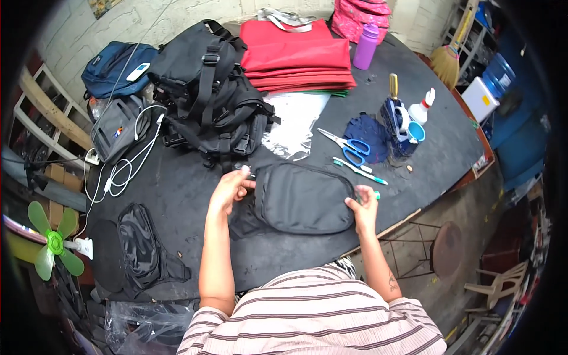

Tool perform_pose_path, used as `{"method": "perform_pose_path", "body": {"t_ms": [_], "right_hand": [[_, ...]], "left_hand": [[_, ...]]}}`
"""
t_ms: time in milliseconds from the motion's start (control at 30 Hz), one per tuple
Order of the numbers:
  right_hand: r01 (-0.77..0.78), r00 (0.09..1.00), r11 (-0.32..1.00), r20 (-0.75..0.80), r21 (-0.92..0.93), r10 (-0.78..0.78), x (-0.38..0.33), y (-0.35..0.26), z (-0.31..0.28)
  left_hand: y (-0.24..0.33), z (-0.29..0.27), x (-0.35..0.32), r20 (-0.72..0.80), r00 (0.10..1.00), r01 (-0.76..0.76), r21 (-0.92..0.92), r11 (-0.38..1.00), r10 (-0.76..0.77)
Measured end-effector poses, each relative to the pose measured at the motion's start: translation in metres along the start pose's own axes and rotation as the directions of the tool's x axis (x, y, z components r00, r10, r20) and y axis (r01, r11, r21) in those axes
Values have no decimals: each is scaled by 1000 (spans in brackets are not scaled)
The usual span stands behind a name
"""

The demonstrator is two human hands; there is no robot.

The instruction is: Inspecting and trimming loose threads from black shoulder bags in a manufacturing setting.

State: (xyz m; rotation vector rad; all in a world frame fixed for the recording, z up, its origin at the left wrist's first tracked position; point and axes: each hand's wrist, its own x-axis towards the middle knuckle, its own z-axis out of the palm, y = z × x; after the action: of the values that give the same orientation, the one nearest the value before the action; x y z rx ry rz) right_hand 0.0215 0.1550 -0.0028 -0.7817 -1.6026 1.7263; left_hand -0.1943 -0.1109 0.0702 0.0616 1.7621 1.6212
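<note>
Black padded bag (pixel 305 198) lies flat on the dark worktable (pixel 449 145), near the edge closest to the wearer, its rounded panel facing up and a zipper running around the rim. Right hand (pixel 364 208): thumb and fingers pinch the bag's right end, thumb on the upper face. Left hand (pixel 231 188): at the bag's left end, thumb raised and index finger extended toward the side, tips apart; cannot tell whether the other fingers grip anything. Beyond the bag, a large pile of black bags (pixel 207 100) with straps and buckles stands to the left, next to a stack of folded red fabric (pixel 296 56); clear plastic sheeting (pixel 296 121) lies just in front of the stack. To the right of the sheeting, blue-handled scissors (pixel 354 151) lie with blades open, partly over dark blue cloth (pixel 364 130). A toothbrush-like tool (pixel 361 170) lies between scissors and right hand. A white spray bottle (pixel 420 109) and a purple bottle (pixel 365 46) stand farther off. A second, smaller black bag (pixel 141 242) lies left of the left forearm.
</note>
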Motion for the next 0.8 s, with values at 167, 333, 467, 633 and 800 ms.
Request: {"method": "perform_pose_path", "body": {"t_ms": [167,333,467,633,800], "right_hand": [[-172,985,907,39,383,170,4,-5,-4],[-165,986,890,66,425,152,17,-18,4],[-68,998,958,30,280,62,26,-10,12],[128,988,978,68,165,-141,50,7,-3],[216,975,972,33,92,-220,53,-20,-15]], "left_hand": [[-12,5,-10,239,945,-63,-538,840,224],[13,27,-35,107,979,-79,-592,802,175],[41,51,-55,-37,890,-408,-508,759,454],[48,69,-66,-127,780,-571,-543,615,612],[41,82,-64,-399,654,-746,-483,459,643]]}}
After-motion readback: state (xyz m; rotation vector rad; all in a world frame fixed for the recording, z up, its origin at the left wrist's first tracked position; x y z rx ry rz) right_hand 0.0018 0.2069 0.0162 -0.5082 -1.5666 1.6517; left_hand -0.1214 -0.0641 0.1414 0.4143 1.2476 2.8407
